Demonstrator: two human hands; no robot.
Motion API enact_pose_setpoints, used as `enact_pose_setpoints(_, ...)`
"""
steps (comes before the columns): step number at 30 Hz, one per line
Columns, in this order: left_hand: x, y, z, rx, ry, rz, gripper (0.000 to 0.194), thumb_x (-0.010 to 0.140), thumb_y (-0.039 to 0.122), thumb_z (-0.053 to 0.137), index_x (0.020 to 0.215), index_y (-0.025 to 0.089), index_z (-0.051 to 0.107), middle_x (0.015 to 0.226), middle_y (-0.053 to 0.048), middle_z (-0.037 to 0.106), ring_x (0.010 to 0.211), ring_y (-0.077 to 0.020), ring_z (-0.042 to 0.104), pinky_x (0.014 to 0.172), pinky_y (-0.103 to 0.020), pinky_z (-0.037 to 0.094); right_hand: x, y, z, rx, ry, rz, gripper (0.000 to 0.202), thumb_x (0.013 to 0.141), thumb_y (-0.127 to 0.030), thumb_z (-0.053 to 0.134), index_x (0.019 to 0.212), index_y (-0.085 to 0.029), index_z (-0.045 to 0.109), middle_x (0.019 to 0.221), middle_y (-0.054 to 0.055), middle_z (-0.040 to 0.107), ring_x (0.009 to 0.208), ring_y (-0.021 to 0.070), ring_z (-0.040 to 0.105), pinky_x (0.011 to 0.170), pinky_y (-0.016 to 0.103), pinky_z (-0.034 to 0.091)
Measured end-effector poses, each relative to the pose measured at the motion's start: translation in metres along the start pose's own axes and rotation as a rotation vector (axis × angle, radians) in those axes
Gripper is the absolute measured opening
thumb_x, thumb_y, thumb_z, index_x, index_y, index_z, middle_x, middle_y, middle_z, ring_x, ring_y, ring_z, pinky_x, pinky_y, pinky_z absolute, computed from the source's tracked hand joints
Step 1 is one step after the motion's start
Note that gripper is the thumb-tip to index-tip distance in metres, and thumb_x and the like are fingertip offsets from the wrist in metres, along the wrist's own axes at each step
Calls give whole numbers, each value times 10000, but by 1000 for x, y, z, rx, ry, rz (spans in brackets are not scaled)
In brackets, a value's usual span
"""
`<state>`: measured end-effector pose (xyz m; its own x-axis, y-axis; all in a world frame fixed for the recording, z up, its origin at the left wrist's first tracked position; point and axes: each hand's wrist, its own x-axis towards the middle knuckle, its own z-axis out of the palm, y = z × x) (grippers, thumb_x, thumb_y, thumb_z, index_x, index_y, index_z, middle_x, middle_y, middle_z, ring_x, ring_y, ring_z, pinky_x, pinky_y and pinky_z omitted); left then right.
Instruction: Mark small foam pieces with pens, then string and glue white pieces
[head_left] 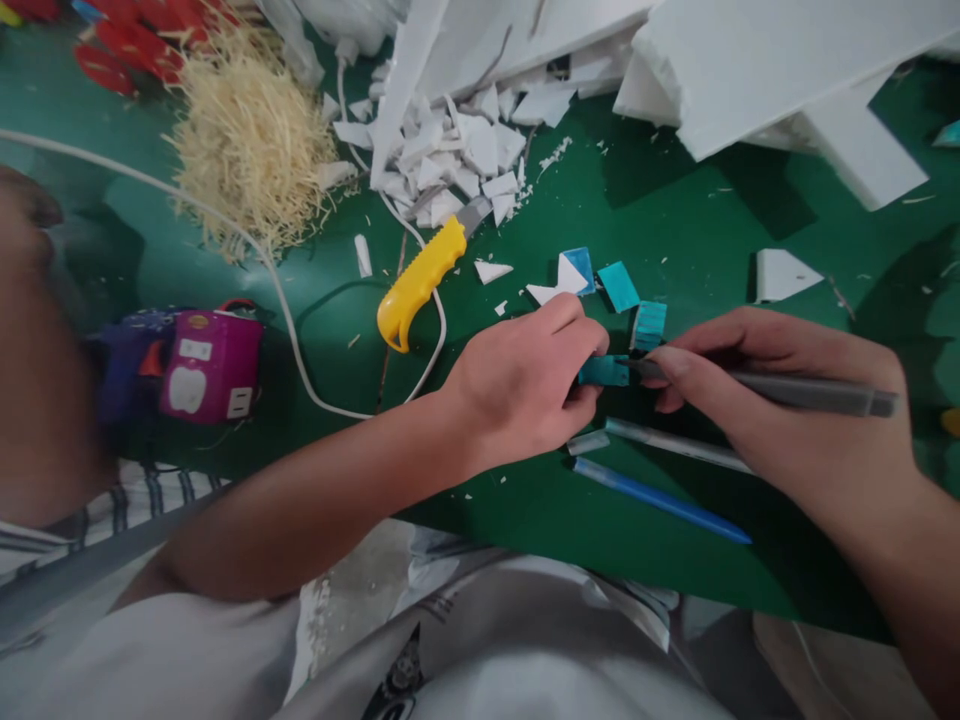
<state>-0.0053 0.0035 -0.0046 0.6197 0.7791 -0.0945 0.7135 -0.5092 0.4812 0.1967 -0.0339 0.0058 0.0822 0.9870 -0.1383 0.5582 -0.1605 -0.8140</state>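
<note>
My left hand (521,380) is closed, pinching a small teal block (604,371) between thumb and fingers. In my right hand (810,400) lies a dark grey pen (795,390), gripped as for writing, its tip at the block's right end. Just beyond the fingers are a teal block with dark lines (649,324), a plain teal piece (619,287), and a blue piece (579,268) partly under a white foam scrap (564,280). Below the hands, a blue pen (664,500) and a clear pen (675,443) lie on the green table.
A yellow-handled cutter (424,285) lies beyond my left forearm, by a looping white cable (289,340). Foam scraps (457,150), large foam boards (780,60) and straw-like shreds (251,150) cover the far side. A magenta box (212,365) sits left, near another person's arm (45,380).
</note>
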Motion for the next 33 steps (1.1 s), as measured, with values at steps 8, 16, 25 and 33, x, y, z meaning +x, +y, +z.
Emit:
enact_pose_setpoints(8, -1, -1, 1, -8, 24, 11, 193, 874, 241, 615, 1049, 197, 684, 1047, -41, 644, 883, -186, 650, 653, -282, 439, 6, 9, 0, 26, -13, -99, 140, 843, -371, 743, 740, -276, 729, 597, -40, 683, 482, 116, 586, 460, 254, 439)
enact_pose_setpoints(16, -2, -2, 2, -12, 36, 8, 202, 880, 238, 606, 1064, 203, 680, 1067, -34, 654, 883, -177, 654, 647, -275, 437, 3, 11, -3, -40, 8, -138, 150, 840, -364, 742, 740, -253, 733, 612, -29, 715, 483, 121, 609, 448, 244, 439)
enact_pose_setpoints(25, -1, -2, 2, -13, 33, 14, 193, 875, 238, 615, 1048, 195, 689, 1058, -37, 653, 885, -181, 654, 651, -277, 438, 5, 3, -6, -128, -66, -181, 195, 861, -357, 693, 695, -254, 703, 556, -41, 679, 431, 116, 577, 419, 241, 418)
enact_pose_setpoints(33, -1, -2, 2, -14, 32, 9, 181, 879, 239, 612, 1046, 206, 674, 1061, -31, 647, 886, -173, 648, 653, -275, 439, 3, 10, -5, -102, -9, -222, 169, 864, -360, 709, 727, -260, 713, 583, -43, 693, 445, 107, 584, 429, 236, 413)
